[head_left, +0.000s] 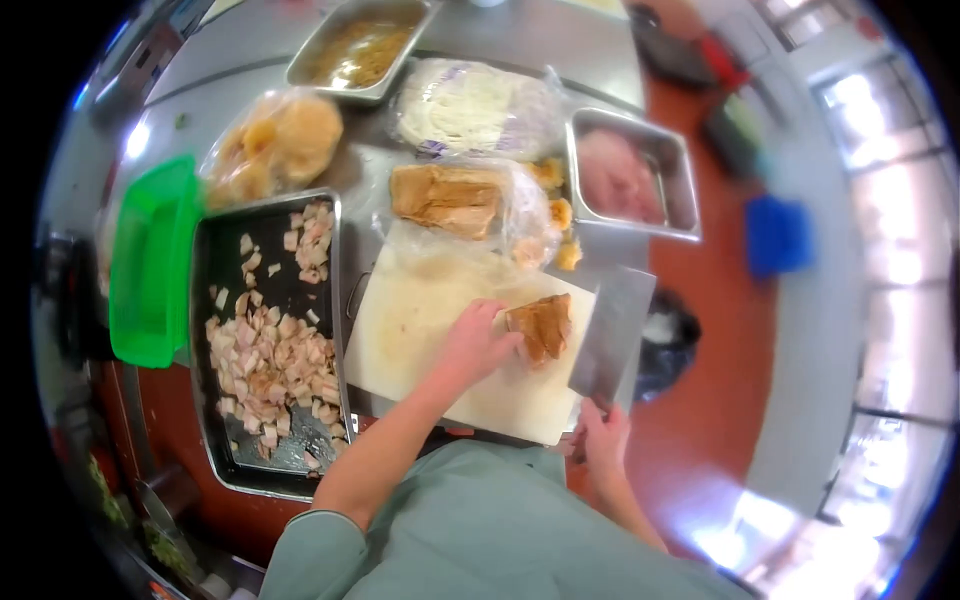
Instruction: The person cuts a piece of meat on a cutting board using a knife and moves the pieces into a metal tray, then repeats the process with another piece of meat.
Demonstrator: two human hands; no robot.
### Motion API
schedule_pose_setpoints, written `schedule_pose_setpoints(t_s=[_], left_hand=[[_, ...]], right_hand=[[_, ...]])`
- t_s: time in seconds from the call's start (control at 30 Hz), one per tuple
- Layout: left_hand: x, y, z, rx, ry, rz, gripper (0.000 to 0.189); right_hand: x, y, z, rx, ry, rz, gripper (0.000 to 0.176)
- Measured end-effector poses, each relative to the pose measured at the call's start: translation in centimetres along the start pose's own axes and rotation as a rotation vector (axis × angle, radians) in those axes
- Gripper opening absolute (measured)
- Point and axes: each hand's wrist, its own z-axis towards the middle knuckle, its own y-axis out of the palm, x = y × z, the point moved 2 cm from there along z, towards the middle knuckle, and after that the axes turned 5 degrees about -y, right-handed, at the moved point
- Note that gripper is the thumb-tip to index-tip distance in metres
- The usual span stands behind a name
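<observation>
On the white cutting board (415, 325) lies a brown, layered block of food (543, 328). My left hand (482, 338) is at its left end, with the fingers curled against it and the thumb low on its near side. A wide-bladed cleaver (612, 335) is in my right hand (604, 437), which is closed around its handle. The blade points away from me over the board's right edge, beside the block. Behind the board, a larger brown block (447, 200) sits in clear plastic.
Left of the board, a dark metal tray (342, 335) holds diced pale pink pieces; a green plastic basket (150, 270) stands beyond it. Bagged food (460, 105) and steel pans, one with pink meat (618, 175), line the back. Small golden-brown pieces (561, 213) lie near the bag.
</observation>
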Motion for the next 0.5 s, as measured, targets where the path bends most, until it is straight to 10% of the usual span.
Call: schedule_pose_setpoints(t_s=[0.5], left_hand=[[-2.1, 0.8, 1.3, -0.216, -0.335, -0.049, 0.066]], right_hand=[[1.6, -3.2, 2.3, -0.096, 0.082, -0.014, 0.029]])
